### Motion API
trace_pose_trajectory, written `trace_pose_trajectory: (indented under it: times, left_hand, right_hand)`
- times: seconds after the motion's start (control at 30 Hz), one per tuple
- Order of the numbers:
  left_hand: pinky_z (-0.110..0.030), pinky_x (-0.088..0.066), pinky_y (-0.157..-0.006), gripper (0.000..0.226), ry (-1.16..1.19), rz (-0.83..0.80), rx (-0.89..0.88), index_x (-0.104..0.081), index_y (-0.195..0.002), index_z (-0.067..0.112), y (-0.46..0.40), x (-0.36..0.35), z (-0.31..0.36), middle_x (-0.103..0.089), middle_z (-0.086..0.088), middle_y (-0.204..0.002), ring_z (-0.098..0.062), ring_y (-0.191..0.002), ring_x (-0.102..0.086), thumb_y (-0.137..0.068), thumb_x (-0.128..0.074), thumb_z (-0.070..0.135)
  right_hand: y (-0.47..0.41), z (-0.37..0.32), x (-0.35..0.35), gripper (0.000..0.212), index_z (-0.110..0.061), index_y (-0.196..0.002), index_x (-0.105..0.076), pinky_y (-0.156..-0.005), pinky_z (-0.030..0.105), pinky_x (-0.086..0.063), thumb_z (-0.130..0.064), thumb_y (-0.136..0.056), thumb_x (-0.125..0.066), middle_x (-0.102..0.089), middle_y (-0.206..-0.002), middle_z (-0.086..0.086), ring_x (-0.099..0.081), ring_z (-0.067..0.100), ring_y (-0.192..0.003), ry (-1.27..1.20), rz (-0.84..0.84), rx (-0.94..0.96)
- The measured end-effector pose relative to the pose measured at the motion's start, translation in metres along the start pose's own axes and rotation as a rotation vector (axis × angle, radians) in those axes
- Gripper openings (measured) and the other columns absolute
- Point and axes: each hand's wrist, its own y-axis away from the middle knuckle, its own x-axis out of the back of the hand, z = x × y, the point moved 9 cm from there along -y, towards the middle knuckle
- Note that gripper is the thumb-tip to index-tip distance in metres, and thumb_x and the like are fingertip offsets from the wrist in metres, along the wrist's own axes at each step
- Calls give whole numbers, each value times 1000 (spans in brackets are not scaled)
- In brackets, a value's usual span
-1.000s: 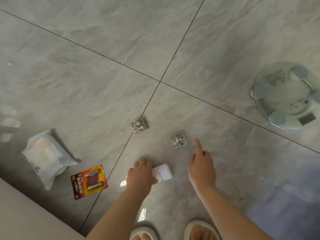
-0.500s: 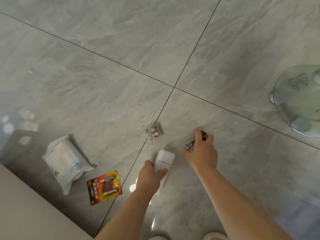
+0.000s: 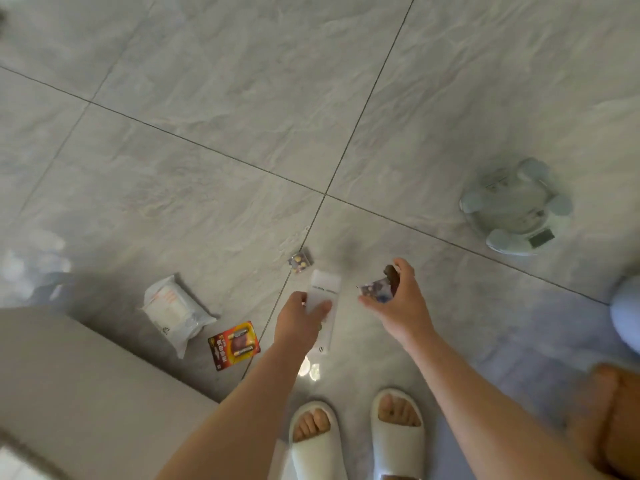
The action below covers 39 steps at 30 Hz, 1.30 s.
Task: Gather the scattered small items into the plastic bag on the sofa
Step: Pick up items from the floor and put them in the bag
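Here, the left hand (image 3: 298,320) is gripping a slim white plastic remote (image 3: 323,299) — the right hand (image 3: 398,303) is pinching a small clear box of coloured beads (image 3: 377,291), both evidently collected for bagging.

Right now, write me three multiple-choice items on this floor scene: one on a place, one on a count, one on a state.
1. Where does the battery pack lie?
A. beside the white packet
B. on the round scale
C. under the slippers

2. How many small clear boxes of coloured bits lie loose on the floor?
A. none
B. one
C. three

3. What does the left hand hold?
A. nothing
B. the white remote
C. the battery pack

Key: 1 A, the red card lies just right of the packet. 2 B, one box lies on the tile seam; the right hand holds another. 3 B, thumb and fingers pinch the remote.
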Motion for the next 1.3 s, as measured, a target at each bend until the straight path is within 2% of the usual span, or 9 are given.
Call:
trace_pose_trajectory:
  times: [0.13, 0.23, 0.37, 0.63, 0.77, 0.9, 1.0, 1.13, 1.3]
  left_hand:
    - [-30, -46, -70, 37, 64, -29, -16, -54, -116, 8, 68, 22, 58, -60, -3, -95, -20, -78, -58, -88, -65, 29]
    - [-30, -47, -67, 34, 124, -60, -14, -55, -116, 7, 123, 35, 96, -62, -7, -99, -23, -82, -59, -89, -64, 25]
    - [-40, -52, -84, 34, 129, -155, -37, -56, -118, 6, 198, 43, 144, -65, -12, -110, -30, -92, -64, -89, -64, 22]
    - [-26, -51, -62, 26, 59, -379, -164, -56, -113, 9, 336, 13, 227, -65, -8, -95, -15, -71, -62, -89, -63, 15]
    - [-38, -53, -80, 30, -60, -502, -210, -55, -120, 12, 406, -28, 249, -66, -6, -103, -22, -85, -65, -91, -61, 17]
    - [-50, -49, -95, 37, -169, -650, -238, -51, -127, 10, 479, -92, 255, -63, -14, -121, -32, -105, -64, -92, -59, 15]
    - [-49, -51, -92, 37, -225, -743, -251, -52, -128, 11, 531, -144, 245, -63, -14, -122, -31, -104, -64, -92, -59, 13]
    - [-34, -54, -70, 33, -271, -884, -232, -53, -124, 7, 597, -207, 218, -65, -14, -114, -25, -86, -66, -92, -56, 5]
    - [-42, -50, -83, 36, -396, -1068, -189, -58, -121, 9, 665, -277, 168, -67, -19, -106, -30, -91, -64, -89, -47, -4]
  right_hand:
    - [61, -47, 44, 66, -25, -117, -42, -55, -1, -43, -18, -67, -84, -58, -101, -11, -60, -17, -70, -193, 15, -2]
    - [111, -83, 84, 56, -30, -105, -48, -58, 0, -43, -24, -63, -85, -60, -96, -11, -61, -14, -73, -231, 46, 12]
    - [183, -120, 143, 59, -34, -108, -50, -70, 12, -48, -35, -59, -84, -64, -99, -13, -63, 0, -89, -294, 125, 15]
    - [326, -129, 266, 45, -28, -107, -57, -61, 12, -48, -24, -70, -82, -63, -90, -8, -62, -2, -73, -415, 382, -4]
    - [390, -111, 315, 46, -23, -110, -57, -71, 25, -48, -23, -71, -81, -63, -99, 2, -62, 15, -84, -549, 471, -38]
    - [456, -76, 361, 52, -23, -116, -54, -66, 15, -46, -19, -72, -81, -64, -101, -7, -61, 5, -85, -614, 594, -44]
    - [508, -41, 392, 48, -25, -113, -56, -62, 11, -45, -17, -72, -81, -64, -99, -9, -60, 2, -82, -663, 681, -64]
    - [580, 21, 421, 44, -29, -108, -56, -60, 6, -45, -19, -72, -81, -62, -86, -15, -58, -8, -73, -733, 824, -132]
    - [653, 109, 436, 39, -23, -106, -54, -70, 29, -52, -21, -76, -78, -62, -94, -2, -62, 15, -84, -807, 929, -273]
